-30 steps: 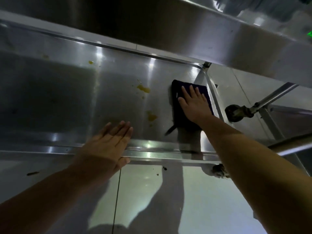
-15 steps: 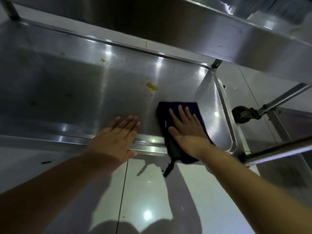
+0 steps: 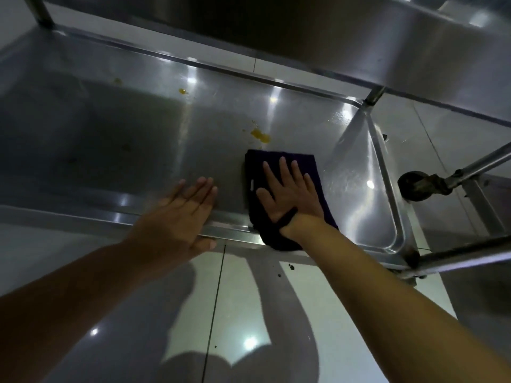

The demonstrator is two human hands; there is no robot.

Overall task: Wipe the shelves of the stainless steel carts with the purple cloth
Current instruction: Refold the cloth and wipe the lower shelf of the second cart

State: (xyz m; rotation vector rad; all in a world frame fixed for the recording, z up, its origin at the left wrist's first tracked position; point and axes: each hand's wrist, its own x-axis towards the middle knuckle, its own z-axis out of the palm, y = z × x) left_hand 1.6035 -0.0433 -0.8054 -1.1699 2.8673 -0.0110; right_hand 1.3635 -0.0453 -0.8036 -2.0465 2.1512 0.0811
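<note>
The bottom shelf (image 3: pixel 116 139) of a stainless steel cart fills the upper half of the head view. The purple cloth (image 3: pixel 257 167) lies on it near the front rim, its near end hanging over the edge. My right hand (image 3: pixel 290 194) presses flat on the cloth with fingers spread. My left hand (image 3: pixel 177 219) rests flat on the shelf's front rim, left of the cloth, fingers straight. Yellow stains (image 3: pixel 260 135) sit just beyond the cloth, and smaller ones (image 3: pixel 182 91) lie farther back.
An upper shelf (image 3: pixel 304 31) overhangs the far side. A second cart's caster wheel (image 3: pixel 414 186) and legs stand at the right. Glossy floor tiles (image 3: pixel 249 313) lie below the shelf, with dark crumbs near the front right corner.
My right hand drew the cloth from the far right corner back to the front rim, then shifted it slightly forward on the shelf. My left hand stayed on the rim.
</note>
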